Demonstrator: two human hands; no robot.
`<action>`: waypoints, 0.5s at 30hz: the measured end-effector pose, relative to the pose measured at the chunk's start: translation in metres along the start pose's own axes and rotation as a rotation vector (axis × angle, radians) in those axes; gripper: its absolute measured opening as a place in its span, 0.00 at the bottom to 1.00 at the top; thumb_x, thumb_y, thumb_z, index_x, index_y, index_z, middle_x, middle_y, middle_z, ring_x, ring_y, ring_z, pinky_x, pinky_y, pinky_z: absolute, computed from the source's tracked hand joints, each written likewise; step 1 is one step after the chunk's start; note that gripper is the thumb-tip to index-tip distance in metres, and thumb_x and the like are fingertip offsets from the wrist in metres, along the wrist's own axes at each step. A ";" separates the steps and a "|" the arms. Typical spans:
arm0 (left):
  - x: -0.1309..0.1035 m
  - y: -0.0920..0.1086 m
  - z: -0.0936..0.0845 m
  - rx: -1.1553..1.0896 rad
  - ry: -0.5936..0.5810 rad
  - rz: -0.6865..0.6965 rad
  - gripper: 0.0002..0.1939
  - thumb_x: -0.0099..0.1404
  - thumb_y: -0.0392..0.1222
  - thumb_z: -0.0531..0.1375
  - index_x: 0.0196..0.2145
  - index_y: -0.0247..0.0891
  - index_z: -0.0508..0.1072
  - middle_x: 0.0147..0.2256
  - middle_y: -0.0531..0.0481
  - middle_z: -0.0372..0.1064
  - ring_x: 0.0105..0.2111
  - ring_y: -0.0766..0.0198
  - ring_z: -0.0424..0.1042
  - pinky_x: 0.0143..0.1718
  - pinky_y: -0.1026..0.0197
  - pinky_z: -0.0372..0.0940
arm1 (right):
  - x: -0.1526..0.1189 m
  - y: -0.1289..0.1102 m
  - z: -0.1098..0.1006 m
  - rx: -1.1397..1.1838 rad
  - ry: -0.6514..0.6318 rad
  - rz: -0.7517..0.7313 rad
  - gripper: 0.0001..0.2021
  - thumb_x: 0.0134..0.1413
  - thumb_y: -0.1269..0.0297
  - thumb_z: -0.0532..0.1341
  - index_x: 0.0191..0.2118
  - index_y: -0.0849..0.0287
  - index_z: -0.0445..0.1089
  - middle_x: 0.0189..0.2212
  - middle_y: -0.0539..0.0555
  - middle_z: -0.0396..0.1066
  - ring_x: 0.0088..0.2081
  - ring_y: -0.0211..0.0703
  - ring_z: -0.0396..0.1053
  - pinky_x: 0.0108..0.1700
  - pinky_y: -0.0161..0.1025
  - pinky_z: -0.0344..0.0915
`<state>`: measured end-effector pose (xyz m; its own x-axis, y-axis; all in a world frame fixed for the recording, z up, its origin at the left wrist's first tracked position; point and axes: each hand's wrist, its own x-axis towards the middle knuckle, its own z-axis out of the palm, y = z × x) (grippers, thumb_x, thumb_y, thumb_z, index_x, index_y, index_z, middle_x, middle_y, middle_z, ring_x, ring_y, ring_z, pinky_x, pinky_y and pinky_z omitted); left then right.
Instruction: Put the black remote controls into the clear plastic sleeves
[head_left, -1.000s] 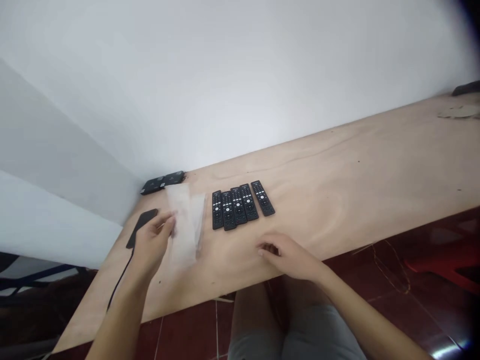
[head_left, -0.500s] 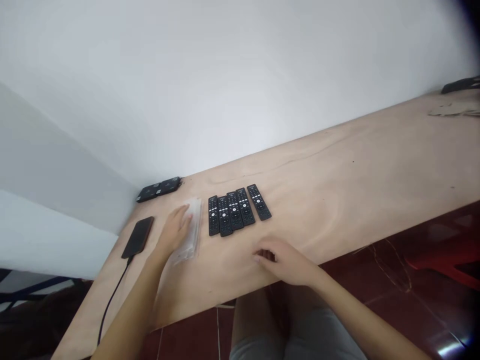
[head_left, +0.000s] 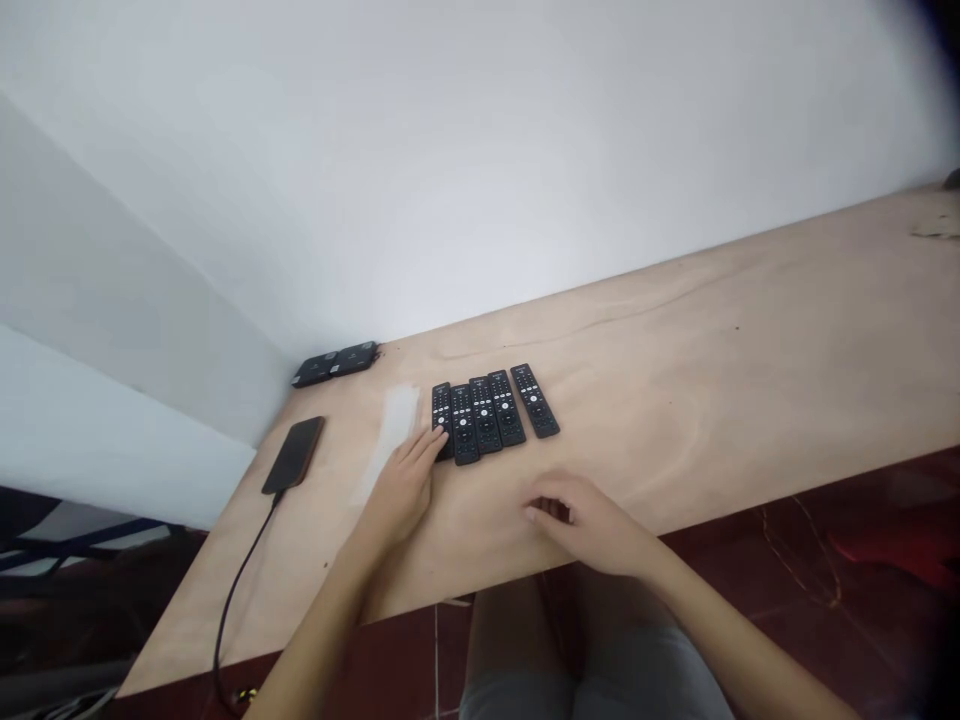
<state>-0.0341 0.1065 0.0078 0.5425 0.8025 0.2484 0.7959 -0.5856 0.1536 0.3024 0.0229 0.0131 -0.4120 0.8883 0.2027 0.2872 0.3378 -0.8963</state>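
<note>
Several black remote controls [head_left: 484,415] lie side by side on the wooden table, the rightmost one [head_left: 535,401] slightly apart from the others. My left hand [head_left: 407,480] is open, its fingertips over the lower part of the leftmost remote [head_left: 441,405]. Partly beneath that hand and to its left lies a stack of clear plastic bags [head_left: 396,420]. My right hand [head_left: 574,515] rests near the table's front edge, below the remotes, with fingers curled and thumb toward the index finger; between them is a gap holding nothing.
Two black boxes [head_left: 334,363] sit against the wall at the back left. A phone [head_left: 294,455] with a black cable [head_left: 244,570] lies on the left of the table [head_left: 675,380]. Beyond the front edge are my legs and a red tiled floor.
My left hand has moved right, from the plastic bags to the leftmost remote. My right hand keeps its curled pose. The view has shifted slightly.
</note>
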 end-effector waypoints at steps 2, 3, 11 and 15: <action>-0.006 0.006 0.005 0.020 0.013 -0.004 0.36 0.70 0.26 0.48 0.72 0.39 0.66 0.73 0.42 0.64 0.74 0.47 0.59 0.73 0.37 0.60 | 0.000 0.000 0.000 -0.008 -0.007 -0.002 0.07 0.70 0.69 0.63 0.44 0.54 0.80 0.42 0.53 0.82 0.42 0.50 0.76 0.48 0.44 0.69; -0.010 0.009 0.006 0.028 0.031 -0.004 0.36 0.70 0.25 0.48 0.72 0.40 0.67 0.72 0.43 0.65 0.73 0.47 0.61 0.72 0.36 0.61 | 0.000 0.000 -0.001 -0.014 -0.011 -0.003 0.07 0.70 0.69 0.63 0.44 0.54 0.80 0.42 0.53 0.82 0.42 0.50 0.75 0.48 0.44 0.69; -0.051 0.058 -0.007 -0.002 0.100 0.070 0.29 0.72 0.26 0.55 0.67 0.40 0.72 0.65 0.41 0.72 0.64 0.44 0.65 0.66 0.36 0.67 | -0.004 0.003 0.005 -0.124 -0.052 -0.002 0.04 0.69 0.66 0.66 0.46 0.55 0.77 0.42 0.54 0.78 0.42 0.50 0.74 0.46 0.44 0.71; -0.064 0.095 -0.005 -0.090 0.078 0.117 0.27 0.74 0.29 0.57 0.68 0.42 0.72 0.62 0.40 0.72 0.60 0.45 0.67 0.62 0.40 0.70 | -0.008 -0.002 0.015 -0.348 -0.079 -0.087 0.31 0.53 0.55 0.80 0.60 0.53 0.72 0.57 0.60 0.73 0.56 0.62 0.71 0.57 0.55 0.72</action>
<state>0.0051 -0.0007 0.0108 0.6044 0.7191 0.3430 0.6994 -0.6850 0.2038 0.2927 0.0101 0.0075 -0.5096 0.8293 0.2291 0.5194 0.5088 -0.6866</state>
